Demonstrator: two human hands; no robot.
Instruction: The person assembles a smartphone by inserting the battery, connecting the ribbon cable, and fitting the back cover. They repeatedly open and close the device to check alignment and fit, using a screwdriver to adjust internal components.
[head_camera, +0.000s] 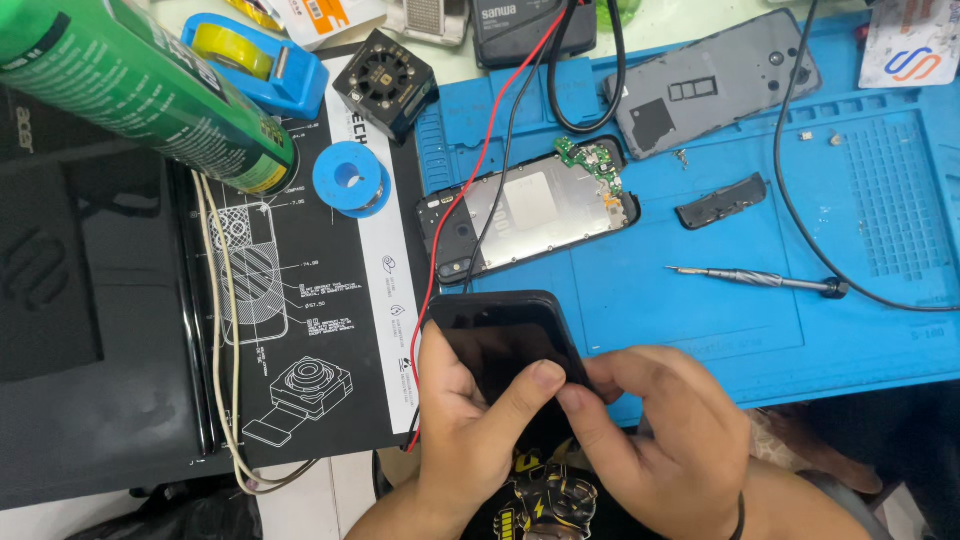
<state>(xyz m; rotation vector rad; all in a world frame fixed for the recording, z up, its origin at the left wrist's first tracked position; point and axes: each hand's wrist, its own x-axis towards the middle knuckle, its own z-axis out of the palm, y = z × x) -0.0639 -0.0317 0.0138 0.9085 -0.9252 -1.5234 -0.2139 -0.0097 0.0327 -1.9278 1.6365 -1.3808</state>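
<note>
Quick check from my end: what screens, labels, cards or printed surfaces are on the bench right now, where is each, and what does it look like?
Phone screen: dark and unlit, held between left hand and right hand, bottom centre.
Green can: top left, lying at a slant, cylindrical, printed label.
Black printed mat: left of centre, white line drawings.
White card: top right corner, orange and blue mark.
Dark meter: top centre, mostly cut off.

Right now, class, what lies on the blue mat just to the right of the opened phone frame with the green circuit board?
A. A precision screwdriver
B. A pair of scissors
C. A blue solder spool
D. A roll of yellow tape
A. The slim precision screwdriver lies flat on the blue mat, right of and slightly below the opened phone frame; both hands are busy on the dark phone instead.
</note>
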